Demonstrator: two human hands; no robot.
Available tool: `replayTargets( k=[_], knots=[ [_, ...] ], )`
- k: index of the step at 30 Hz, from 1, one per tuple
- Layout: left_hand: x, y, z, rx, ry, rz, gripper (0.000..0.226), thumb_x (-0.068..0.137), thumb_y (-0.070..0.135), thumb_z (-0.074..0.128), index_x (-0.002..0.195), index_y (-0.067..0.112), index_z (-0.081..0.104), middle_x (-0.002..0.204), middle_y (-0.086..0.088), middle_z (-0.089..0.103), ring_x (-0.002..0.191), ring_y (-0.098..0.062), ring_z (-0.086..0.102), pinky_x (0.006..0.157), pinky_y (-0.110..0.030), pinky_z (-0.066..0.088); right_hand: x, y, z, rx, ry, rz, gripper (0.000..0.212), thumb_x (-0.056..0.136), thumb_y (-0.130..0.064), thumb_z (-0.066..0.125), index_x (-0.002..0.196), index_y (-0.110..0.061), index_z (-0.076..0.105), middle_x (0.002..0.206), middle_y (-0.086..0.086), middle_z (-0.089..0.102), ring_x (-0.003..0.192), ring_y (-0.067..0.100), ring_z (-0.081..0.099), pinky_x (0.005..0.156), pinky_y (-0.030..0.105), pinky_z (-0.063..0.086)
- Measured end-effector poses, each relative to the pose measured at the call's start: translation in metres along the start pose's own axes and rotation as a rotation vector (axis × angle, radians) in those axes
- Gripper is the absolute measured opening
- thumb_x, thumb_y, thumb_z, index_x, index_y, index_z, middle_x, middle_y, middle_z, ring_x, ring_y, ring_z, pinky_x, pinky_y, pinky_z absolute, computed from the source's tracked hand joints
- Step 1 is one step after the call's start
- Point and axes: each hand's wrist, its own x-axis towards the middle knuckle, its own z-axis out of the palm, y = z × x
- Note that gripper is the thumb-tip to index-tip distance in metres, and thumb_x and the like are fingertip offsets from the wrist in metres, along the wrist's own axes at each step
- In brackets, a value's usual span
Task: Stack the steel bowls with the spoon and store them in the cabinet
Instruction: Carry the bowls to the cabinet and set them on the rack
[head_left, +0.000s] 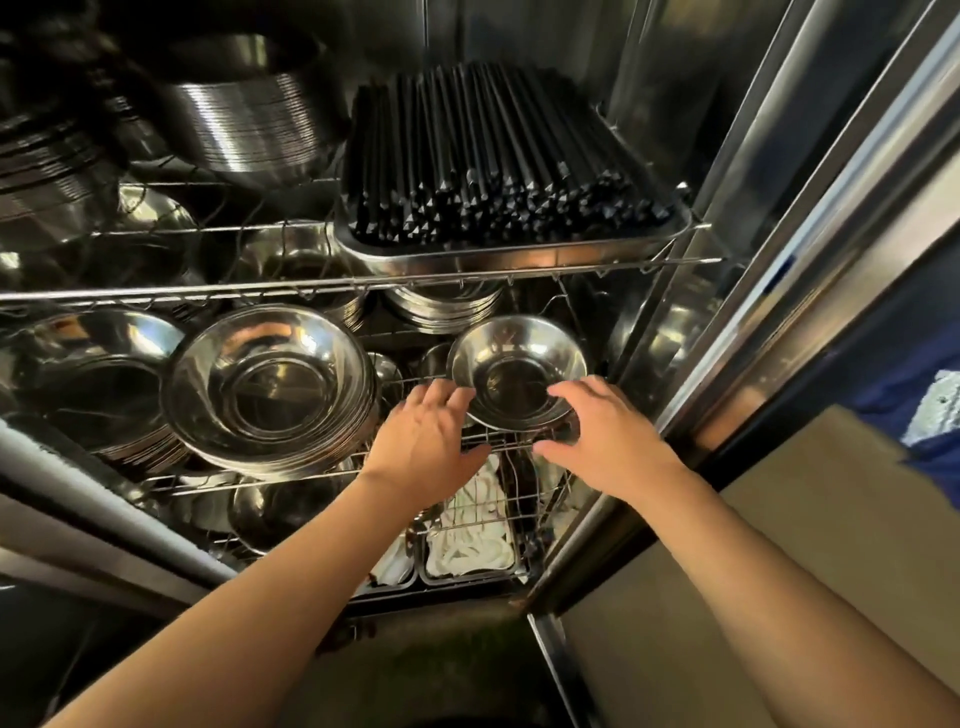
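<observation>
Small steel bowl (517, 371) sits on the middle wire shelf (498, 444), right side, near the cabinet wall (670, 332). Left hand (426, 441) at its left rim, right hand (605, 434) at its near right rim; fingers of both loosely spread, not gripping. Larger bowl stack (270, 384) just beside to the left. Tray of black chopsticks (498, 171) overhangs on the shelf above. White cloths (470, 525) lie below.
</observation>
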Motion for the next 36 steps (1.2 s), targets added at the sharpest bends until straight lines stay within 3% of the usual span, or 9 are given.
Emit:
replayTargets(
  k=[3, 5, 7, 11, 16, 28, 32, 36],
  knots=[
    [0.016, 0.004, 0.006, 0.021, -0.041, 0.012, 0.092, 0.080, 0.072, 0.055, 0.152, 0.022, 0.028, 0.153, -0.007, 0.038, 0.142, -0.030, 0.032, 0.115, -0.046, 0.034, 0.008, -0.004, -0.001, 0.017, -0.063, 0.128, 0.110, 0.071, -0.058, 0.080, 0.156, -0.028, 0.018, 0.165, 0.005, 0.011, 0.151, 0.026, 0.014, 0.114, 0.050, 0.030],
    [0.023, 0.007, 0.011, -0.002, -0.081, 0.000, 0.101, 0.076, 0.078, 0.053, 0.154, 0.022, 0.023, 0.158, -0.009, 0.031, 0.147, -0.034, 0.023, 0.119, -0.050, 0.028, 0.015, -0.006, 0.003, 0.030, -0.105, 0.192, 0.124, 0.067, -0.058, 0.083, 0.158, -0.028, 0.005, 0.167, 0.006, -0.009, 0.154, 0.027, -0.002, 0.118, 0.052, 0.022],
    [0.028, 0.010, 0.014, -0.029, -0.118, -0.016, 0.106, 0.073, 0.083, 0.050, 0.155, 0.023, 0.021, 0.161, -0.010, 0.027, 0.149, -0.035, 0.019, 0.120, -0.052, 0.025, 0.023, -0.006, 0.005, 0.055, -0.107, 0.241, 0.131, 0.065, -0.053, 0.087, 0.159, -0.025, 0.000, 0.166, 0.011, -0.015, 0.153, 0.029, -0.006, 0.118, 0.052, 0.021],
    [0.032, 0.012, 0.021, -0.056, -0.118, -0.064, 0.103, 0.074, 0.084, 0.048, 0.153, 0.024, 0.024, 0.159, -0.008, 0.031, 0.148, -0.032, 0.023, 0.119, -0.050, 0.028, 0.035, -0.002, 0.007, 0.074, -0.098, 0.317, 0.134, 0.061, -0.044, 0.092, 0.158, -0.022, 0.002, 0.166, 0.018, -0.003, 0.153, 0.034, 0.008, 0.117, 0.050, 0.026],
    [0.029, 0.006, 0.024, -0.067, -0.073, -0.078, 0.096, 0.077, 0.081, 0.050, 0.150, 0.020, 0.031, 0.152, -0.010, 0.044, 0.145, -0.031, 0.032, 0.119, -0.045, 0.030, 0.039, 0.004, 0.010, 0.101, -0.119, 0.272, 0.120, 0.062, -0.045, 0.091, 0.155, -0.017, 0.020, 0.163, 0.015, 0.022, 0.153, 0.030, 0.013, 0.115, 0.049, 0.031],
    [-0.014, -0.021, 0.018, -0.087, -0.038, -0.181, 0.090, 0.078, 0.077, 0.054, 0.145, 0.018, 0.039, 0.147, -0.008, 0.048, 0.142, -0.029, 0.036, 0.112, -0.044, 0.041, 0.033, -0.022, 0.026, 0.084, -0.184, 0.136, 0.113, 0.065, -0.052, 0.086, 0.154, -0.016, 0.026, 0.165, 0.008, 0.019, 0.153, 0.021, 0.010, 0.117, 0.045, 0.026],
    [-0.023, -0.025, 0.017, -0.106, -0.028, -0.204, 0.086, 0.082, 0.072, 0.056, 0.147, 0.019, 0.038, 0.149, -0.007, 0.047, 0.143, -0.028, 0.035, 0.112, -0.044, 0.040, 0.033, -0.031, 0.029, 0.077, -0.197, 0.123, 0.106, 0.066, -0.053, 0.084, 0.152, -0.019, 0.030, 0.162, 0.005, 0.026, 0.150, 0.023, 0.019, 0.114, 0.047, 0.031],
    [-0.030, -0.023, 0.020, -0.109, 0.018, -0.219, 0.080, 0.086, 0.065, 0.057, 0.148, 0.018, 0.039, 0.146, -0.006, 0.048, 0.136, -0.028, 0.041, 0.111, -0.039, 0.039, 0.032, -0.032, 0.029, 0.044, -0.219, 0.122, 0.118, 0.068, -0.051, 0.085, 0.158, -0.014, 0.017, 0.165, 0.008, 0.017, 0.151, 0.025, 0.020, 0.116, 0.044, 0.029]
  ],
)
